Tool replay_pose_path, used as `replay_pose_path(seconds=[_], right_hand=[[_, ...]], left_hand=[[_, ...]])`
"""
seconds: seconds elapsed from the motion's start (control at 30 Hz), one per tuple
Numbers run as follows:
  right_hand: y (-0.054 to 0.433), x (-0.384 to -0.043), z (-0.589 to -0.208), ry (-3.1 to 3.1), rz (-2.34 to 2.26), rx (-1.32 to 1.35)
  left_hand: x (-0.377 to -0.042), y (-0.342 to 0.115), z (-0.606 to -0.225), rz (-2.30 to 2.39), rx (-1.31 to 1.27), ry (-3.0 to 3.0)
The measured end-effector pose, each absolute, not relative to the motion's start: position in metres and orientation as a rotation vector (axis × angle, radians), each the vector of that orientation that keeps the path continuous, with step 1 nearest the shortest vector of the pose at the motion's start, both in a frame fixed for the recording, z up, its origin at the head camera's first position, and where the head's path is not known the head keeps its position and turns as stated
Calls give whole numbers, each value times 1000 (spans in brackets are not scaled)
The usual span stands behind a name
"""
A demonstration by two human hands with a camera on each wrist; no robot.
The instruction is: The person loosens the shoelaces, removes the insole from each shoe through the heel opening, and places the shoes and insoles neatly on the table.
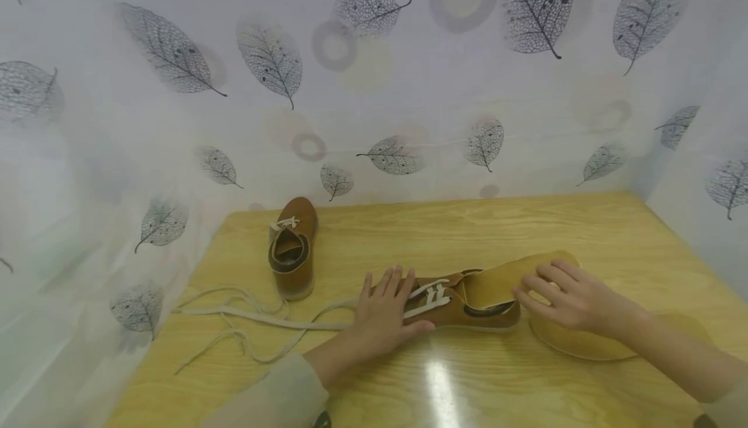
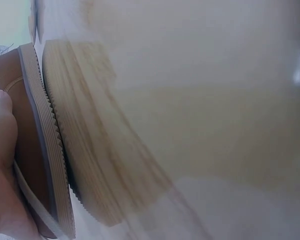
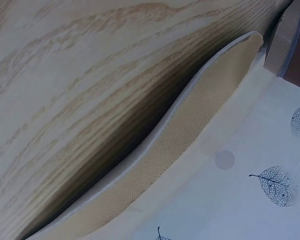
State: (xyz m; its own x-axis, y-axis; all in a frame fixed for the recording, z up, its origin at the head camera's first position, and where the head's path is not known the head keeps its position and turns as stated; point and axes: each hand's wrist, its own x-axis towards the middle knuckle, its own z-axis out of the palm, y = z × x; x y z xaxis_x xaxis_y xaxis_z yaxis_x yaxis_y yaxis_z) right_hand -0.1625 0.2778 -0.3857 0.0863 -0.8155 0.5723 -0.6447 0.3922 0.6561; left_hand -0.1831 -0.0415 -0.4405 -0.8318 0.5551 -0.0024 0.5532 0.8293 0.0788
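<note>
A brown lace-up shoe lies across the table with its toe to the left. Over its forefoot my left hand holds it, the fingers across the top and the thumb along the near side wall. My right hand pinches a tan insole, one end of which sits inside the shoe's heel opening. That inner end is hidden. Below the right forearm, a second tan insole lies on the table. In the right wrist view a mesh-faced insole shows near the shoe's heel; the hand is out of that view.
A matching brown shoe stands at the back left. Long pale laces trail over the left part of the wooden table. Leaf-printed white sheeting hangs behind and at both sides.
</note>
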Motion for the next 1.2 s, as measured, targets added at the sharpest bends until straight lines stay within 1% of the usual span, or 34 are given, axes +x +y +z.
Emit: replay_pose_path(seconds=[0.47, 0.77, 1.0, 1.2], right_hand=[[276, -167, -381, -1591, -246, 1306], [266, -163, -391, -1680, -347, 1359], [260, -163, -390, -1621, -278, 1340], [264, -163, -383, -1603, -251, 1328]], left_hand=[[-185, -42, -437, 126, 909, 2965], [-185, -42, -436, 128, 915, 2966], [-185, -44, -438, 124, 919, 2965], [-185, -45, -438, 142, 930, 2964]])
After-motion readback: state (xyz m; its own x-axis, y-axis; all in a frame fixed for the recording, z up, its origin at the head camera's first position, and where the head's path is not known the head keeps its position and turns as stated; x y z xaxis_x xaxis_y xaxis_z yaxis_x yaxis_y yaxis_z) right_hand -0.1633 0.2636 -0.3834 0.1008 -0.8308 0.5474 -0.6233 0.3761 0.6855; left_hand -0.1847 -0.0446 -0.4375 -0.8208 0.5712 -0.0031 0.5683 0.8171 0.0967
